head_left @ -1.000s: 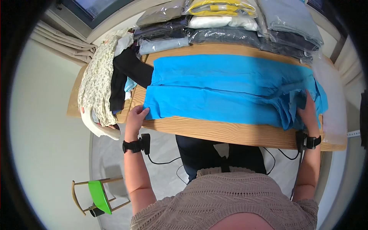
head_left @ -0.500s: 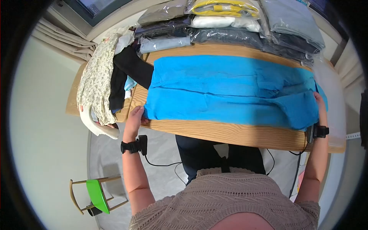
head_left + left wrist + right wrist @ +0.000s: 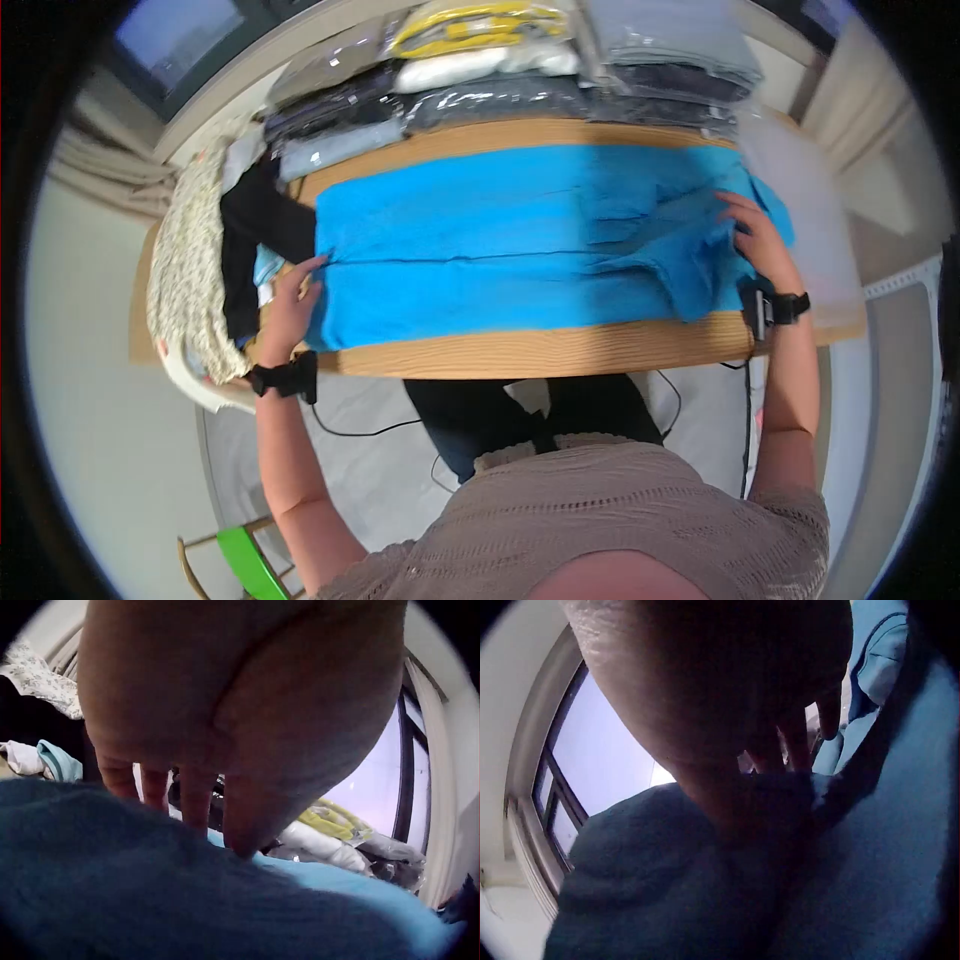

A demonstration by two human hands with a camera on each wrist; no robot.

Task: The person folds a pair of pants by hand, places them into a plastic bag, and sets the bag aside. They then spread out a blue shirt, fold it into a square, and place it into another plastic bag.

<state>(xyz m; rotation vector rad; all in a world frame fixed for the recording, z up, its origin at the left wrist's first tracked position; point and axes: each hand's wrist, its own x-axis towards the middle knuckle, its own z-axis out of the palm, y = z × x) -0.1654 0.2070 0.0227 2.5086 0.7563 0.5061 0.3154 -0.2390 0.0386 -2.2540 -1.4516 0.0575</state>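
Blue trousers (image 3: 450, 230) lie flat across the table, with a long crease running along the middle and bunched folds at the right end. My left hand (image 3: 290, 310) is at their left end, fingers extended and fingertips right at the edge by the crease. The left wrist view shows those fingers (image 3: 196, 795) fairly straight, reaching down behind a fold of the blue cloth. Over the rumpled right end, my right hand (image 3: 762, 245) rests with fingers spread. In the right wrist view, cloth hides part of its thumb side.
Bagged folded clothes (image 3: 490, 100) are stacked along the back of the wooden table (image 3: 480, 358). A floral garment (image 3: 190, 270) and a black garment (image 3: 262, 225) are heaped at the left. Clear plastic sheeting (image 3: 805, 210) lies at the right edge. A green chair (image 3: 250, 565) stands lower left.
My left hand has gone from the near left corner up to the crease. The right hand moved out to the right edge, then back onto the cloth. The head view has shifted.
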